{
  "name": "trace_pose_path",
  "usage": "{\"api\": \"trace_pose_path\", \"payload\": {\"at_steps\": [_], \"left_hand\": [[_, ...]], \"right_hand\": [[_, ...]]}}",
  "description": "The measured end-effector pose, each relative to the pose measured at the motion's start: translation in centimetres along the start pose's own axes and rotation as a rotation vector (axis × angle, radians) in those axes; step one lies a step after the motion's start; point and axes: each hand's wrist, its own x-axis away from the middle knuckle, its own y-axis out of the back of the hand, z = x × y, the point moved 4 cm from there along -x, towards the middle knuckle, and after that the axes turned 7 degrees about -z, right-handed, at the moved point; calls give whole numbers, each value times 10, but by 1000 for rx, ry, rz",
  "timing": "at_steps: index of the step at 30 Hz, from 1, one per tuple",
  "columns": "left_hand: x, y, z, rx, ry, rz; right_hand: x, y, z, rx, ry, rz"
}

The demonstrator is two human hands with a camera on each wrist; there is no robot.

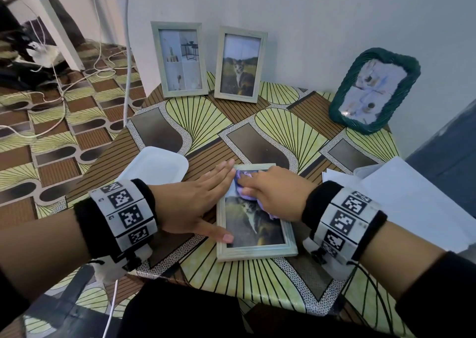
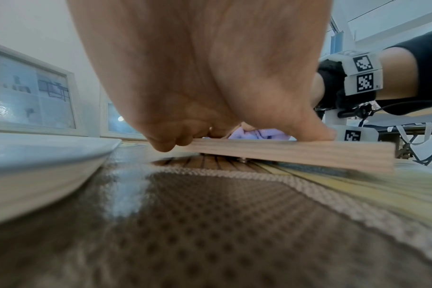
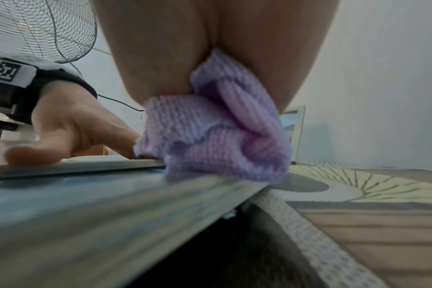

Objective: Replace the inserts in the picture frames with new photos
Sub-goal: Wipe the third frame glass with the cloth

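Oilcloth with yellow fans and brown panels covers the table (image 1: pixel 270 121), pushed against a pale wall. On it, a white tray (image 1: pixel 157 167), then a pale wooden frame (image 1: pixel 257 252) lying glass-up with a cat photo. The left hand (image 1: pixel 195 203) lies flat, fingers straight, on its left edge. The right hand (image 1: pixel 278 196) presses a bunched lilac cloth (image 3: pixel 217 132) onto the glass. White papers (image 1: pixel 412 203) lie rightmost.

I can read no words, brand names or numbers anywhere here. The only signs are the black-and-white square code markers on my left wristband (image 1: pixel 123 209) and my right wristband (image 1: pixel 345 219), and they carry patterns, not letters. The photos in the frames show pictures only, with no captions.
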Motion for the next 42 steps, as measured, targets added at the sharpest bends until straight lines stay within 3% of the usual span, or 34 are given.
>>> {"api": "trace_pose_path", "payload": {"at_steps": [9, 15, 21, 25, 31, 35, 39, 42], "left_hand": [[0, -2, 2, -35, 14, -26], [-1, -2, 4, -47, 19, -31], [-2, -1, 1, -27, 9, -10], [-4, 3, -3, -23, -4, 24], [1, 14, -13, -31, 11, 52], [12, 33, -23, 89, 75, -112], [25, 45, -44, 105, 19, -316], [27, 36, -67, 79, -57, -338]], "right_hand": [[10, -12, 16, -47, 70, -28], [36, -21, 23, -102, 190, -6], [63, -30, 13, -175, 216, 10], [73, -23, 11, -372, 204, -112], [95, 2, -5, -854, 0, -385], [110, 3, -29, -1038, -167, -521], [116, -12, -39, -978, -299, -505], [116, -25, -36, -796, -328, -446]]}}
